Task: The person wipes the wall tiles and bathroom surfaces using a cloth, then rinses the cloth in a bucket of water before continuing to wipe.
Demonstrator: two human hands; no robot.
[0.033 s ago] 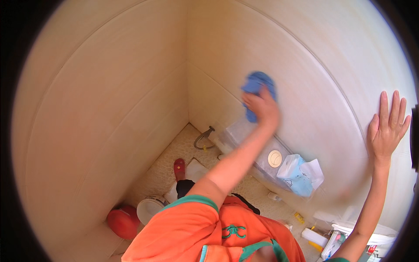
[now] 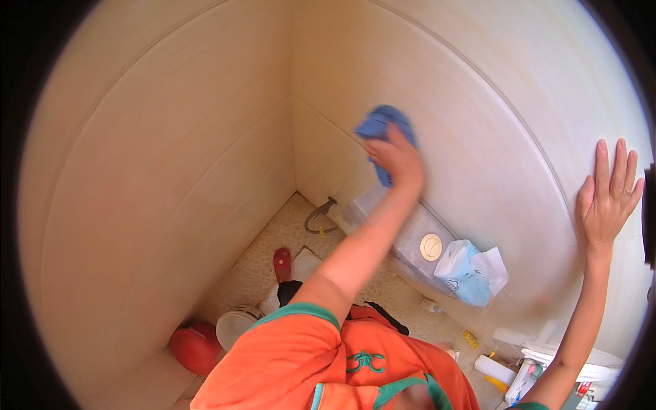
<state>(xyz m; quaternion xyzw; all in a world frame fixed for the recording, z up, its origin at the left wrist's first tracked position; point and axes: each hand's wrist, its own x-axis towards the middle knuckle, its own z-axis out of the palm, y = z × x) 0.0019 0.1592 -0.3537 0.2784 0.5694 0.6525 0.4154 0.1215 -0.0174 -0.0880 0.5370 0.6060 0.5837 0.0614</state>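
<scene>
Left hand (image 2: 400, 160) raised against the cream tiled wall (image 2: 478, 89), fingers (image 2: 383, 147) curled shut round a crumpled blue cloth (image 2: 384, 130), pressing it flat to the tile just right of the corner where the two walls meet. Cloth bunched above and behind the knuckles, a strip of it hanging down past the wrist. Right hand (image 2: 607, 198) spread wide on the same wall well off to the right, palm flat on the tile, all fingers (image 2: 601, 160) straight and apart, gripping nothing. Orange sleeve with a green cuff (image 2: 301, 314) along the lower edge. Below the cloth, a toilet tank (image 2: 410, 232) against the wall, with a round flush button (image 2: 430, 247) on its lid and a pale blue tissue pack (image 2: 468, 273) lying just beside the button. Curved hose (image 2: 320, 217) by the tank's left end, near the corner. Down on the pebbled floor (image 2: 260, 273), a red slipper (image 2: 282, 264), a red bucket (image 2: 196, 347) against the left wall and a white round lid (image 2: 236, 326) touching it. Small bottles (image 2: 495, 369) at the lower right, too small to make out
</scene>
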